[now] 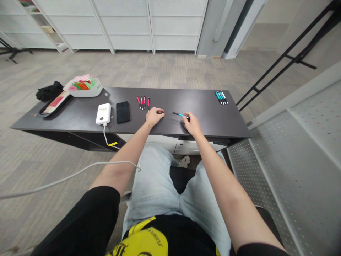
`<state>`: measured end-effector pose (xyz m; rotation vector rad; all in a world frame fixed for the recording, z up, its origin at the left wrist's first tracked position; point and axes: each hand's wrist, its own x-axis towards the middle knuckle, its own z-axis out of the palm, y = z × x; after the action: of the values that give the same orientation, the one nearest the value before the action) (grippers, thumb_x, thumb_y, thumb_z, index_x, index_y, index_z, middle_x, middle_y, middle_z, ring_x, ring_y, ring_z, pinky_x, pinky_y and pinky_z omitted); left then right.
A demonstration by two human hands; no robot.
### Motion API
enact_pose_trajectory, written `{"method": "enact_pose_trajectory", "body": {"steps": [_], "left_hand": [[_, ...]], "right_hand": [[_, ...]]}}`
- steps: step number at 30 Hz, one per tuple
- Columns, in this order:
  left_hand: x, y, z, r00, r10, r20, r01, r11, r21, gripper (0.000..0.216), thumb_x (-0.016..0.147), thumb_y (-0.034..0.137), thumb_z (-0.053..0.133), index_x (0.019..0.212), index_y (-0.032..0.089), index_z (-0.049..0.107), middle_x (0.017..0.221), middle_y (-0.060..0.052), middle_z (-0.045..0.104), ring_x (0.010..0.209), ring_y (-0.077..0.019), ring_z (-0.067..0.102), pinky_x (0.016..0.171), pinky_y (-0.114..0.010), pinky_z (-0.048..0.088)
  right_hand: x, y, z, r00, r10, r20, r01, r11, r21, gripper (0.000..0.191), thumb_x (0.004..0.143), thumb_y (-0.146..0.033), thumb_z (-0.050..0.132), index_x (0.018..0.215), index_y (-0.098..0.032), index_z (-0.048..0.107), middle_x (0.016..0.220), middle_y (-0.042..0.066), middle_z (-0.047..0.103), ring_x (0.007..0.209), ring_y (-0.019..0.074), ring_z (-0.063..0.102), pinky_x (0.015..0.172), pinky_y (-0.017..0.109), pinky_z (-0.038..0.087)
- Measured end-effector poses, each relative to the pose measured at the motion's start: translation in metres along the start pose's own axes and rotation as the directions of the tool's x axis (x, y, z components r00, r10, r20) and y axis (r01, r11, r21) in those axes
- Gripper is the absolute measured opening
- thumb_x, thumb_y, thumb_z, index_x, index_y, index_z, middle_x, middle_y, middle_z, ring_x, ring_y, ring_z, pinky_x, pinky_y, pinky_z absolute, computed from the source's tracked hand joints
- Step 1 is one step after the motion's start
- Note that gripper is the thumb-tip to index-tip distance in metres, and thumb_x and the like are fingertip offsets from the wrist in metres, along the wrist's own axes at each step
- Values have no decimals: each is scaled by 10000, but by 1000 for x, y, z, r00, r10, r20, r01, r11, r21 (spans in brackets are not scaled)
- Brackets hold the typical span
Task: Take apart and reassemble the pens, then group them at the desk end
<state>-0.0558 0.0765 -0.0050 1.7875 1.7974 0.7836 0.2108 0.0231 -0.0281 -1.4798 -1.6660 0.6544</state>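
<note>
My right hand [191, 123] rests on the dark table [199, 106] and pinches a teal pen [179, 114] that points left. My left hand [153, 116] lies curled on the table a little to the left, fingers closed around something small I cannot make out. Just beyond my left hand lie several red pens [143, 102] in a row. Several teal pens [221, 97] lie together at the table's far right.
A black phone [123, 111] and a white power bank [103, 113] with a cable lie left of my hands. Further left stand a white basket [84, 87] of colourful items, a tray [54, 103] and black cloth [48, 91]. Perforated metal shelving [293, 153] is at right.
</note>
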Motion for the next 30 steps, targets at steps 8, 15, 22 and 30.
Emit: {"method": "enact_pose_trajectory", "body": {"steps": [8, 15, 22, 30], "left_hand": [[-11, 1, -1, 997, 31, -68, -34, 998, -43, 277, 965, 211, 867, 1235, 272, 888, 1314, -80, 815, 1216, -287, 796, 1160, -393, 604], [-37, 9, 20, 993, 0, -121, -55, 890, -452, 414, 1014, 214, 884, 1411, 217, 767, 1454, -137, 773, 898, -157, 738, 945, -317, 640], [-41, 41, 45, 992, 38, 118, 49, 755, -654, 283, 1154, 404, 798, 1353, 213, 858, 1392, -146, 869, 927, -201, 797, 771, -310, 617], [-45, 59, 71, 999, -32, -4, 15, 582, -813, 213, 1163, 374, 821, 1024, 216, 850, 1166, -120, 896, 855, -186, 753, 840, -320, 627]], "right_hand": [[-1, -7, -3, 1000, 16, 4, -16, 1000, -4, 248, 1077, -571, 609, 1041, -372, 753, 1155, 132, 876, 1196, 415, 816, 1119, 605, 639], [-1, -5, -4, 999, -9, 53, 9, 1000, 12, 382, 1093, -653, 532, 1014, -368, 773, 1010, 113, 846, 1067, 424, 796, 1037, 594, 621], [-2, -4, -6, 994, -27, 104, 25, 1000, 13, 457, 1116, -698, 489, 957, -374, 769, 974, 95, 824, 1081, 394, 801, 1035, 549, 631], [-2, 0, -5, 987, -47, 151, 45, 999, 19, 509, 1092, -768, 488, 905, -354, 718, 847, 77, 772, 904, 368, 751, 908, 506, 584]]}}
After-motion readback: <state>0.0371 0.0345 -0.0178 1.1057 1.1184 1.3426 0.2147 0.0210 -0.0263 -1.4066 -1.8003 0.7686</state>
